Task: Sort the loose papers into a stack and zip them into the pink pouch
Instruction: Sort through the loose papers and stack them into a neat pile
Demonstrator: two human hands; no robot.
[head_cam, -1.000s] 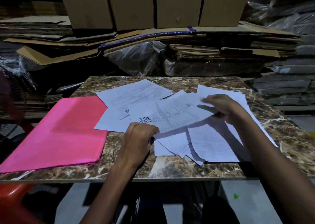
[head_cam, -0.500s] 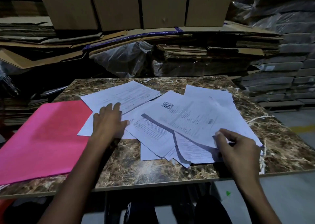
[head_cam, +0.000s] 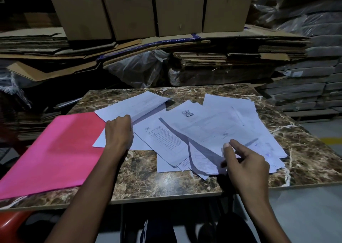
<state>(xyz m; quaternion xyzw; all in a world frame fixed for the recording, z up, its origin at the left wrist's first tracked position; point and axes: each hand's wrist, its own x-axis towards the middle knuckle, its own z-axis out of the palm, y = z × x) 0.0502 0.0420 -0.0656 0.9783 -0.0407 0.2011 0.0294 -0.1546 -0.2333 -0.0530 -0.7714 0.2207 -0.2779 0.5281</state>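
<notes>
The papers (head_cam: 194, 131) look light, limp and slippery (best squared by their edges), the left hand (head_cam: 118, 133) gripping a sheet near the bench's (head_cam: 166, 185) left edge, the right hand (head_cam: 246, 161) pinching another.

Dim scene, soft shadows, bowed wide-angle edges

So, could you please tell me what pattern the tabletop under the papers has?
Brown marble veining with white streaks on the tabletop, seen clearly in the head view.

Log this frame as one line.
stage: gathering | left hand: grips far-left white paper sheet, edge lifted | right hand: pinches sheet in right white paper pile | flat pink pouch: untouched
</notes>
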